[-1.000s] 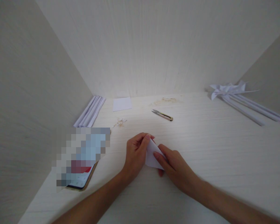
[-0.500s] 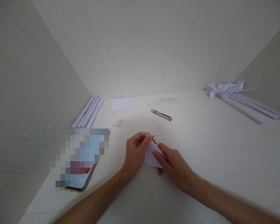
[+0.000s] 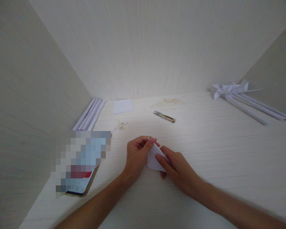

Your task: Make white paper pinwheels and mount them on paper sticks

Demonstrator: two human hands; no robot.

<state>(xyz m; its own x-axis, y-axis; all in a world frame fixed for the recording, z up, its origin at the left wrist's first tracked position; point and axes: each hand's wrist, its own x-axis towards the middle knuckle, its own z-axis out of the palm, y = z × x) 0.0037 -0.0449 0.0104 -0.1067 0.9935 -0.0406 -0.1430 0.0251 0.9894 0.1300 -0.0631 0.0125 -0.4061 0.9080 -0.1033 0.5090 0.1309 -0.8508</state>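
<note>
A small folded piece of white paper (image 3: pixel 154 160) is held between my two hands at the middle of the table. My left hand (image 3: pixel 137 156) pinches its upper corner between thumb and fingers. On the paper's right side, my right hand (image 3: pixel 175 165) grips it, thumb on top and fingers partly hidden behind. Beyond the hands lies a pair of thread snips (image 3: pixel 164 116), blades pointing left. A flat square of white paper (image 3: pixel 123 106) rests farther back on the left.
Rolled white paper tubes (image 3: pixel 89 114) lie by the left wall. A phone (image 3: pixel 81 184), partly blurred out, is at the left front. Small scraps (image 3: pixel 121 125) sit behind the left hand. White paper pinwheels (image 3: pixel 230 89) on paper sticks (image 3: pixel 259 108) lie at the back right.
Both hands keep the same grip on the folded paper, with only a very slight shift. The view has moved a little; everything on the table stays in place.
</note>
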